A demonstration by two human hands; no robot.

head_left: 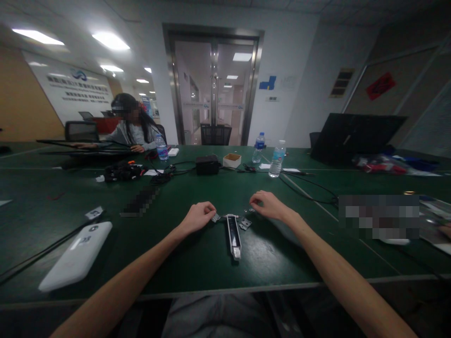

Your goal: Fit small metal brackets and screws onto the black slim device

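Note:
My left hand (199,216) is closed, its fingertips pinching a small grey metal piece (215,218) just above the table. My right hand (267,204) is curled with fingertips together beside some tiny metal bits (251,210); whatever it may hold is hidden. Between the hands lies a long, narrow device with a pale frame, dark middle and silver near end (234,237). A thin crosspiece spans its far end. To its right rests a small metal plate with holes (245,224), apart from both hands.
A white casing (77,258) lies at left. Farther back stand a black box (207,165), an open carton (231,161) and water bottles (277,159) among cables. Another person (132,126) sits across at left. A dark monitor (355,141) is at back right.

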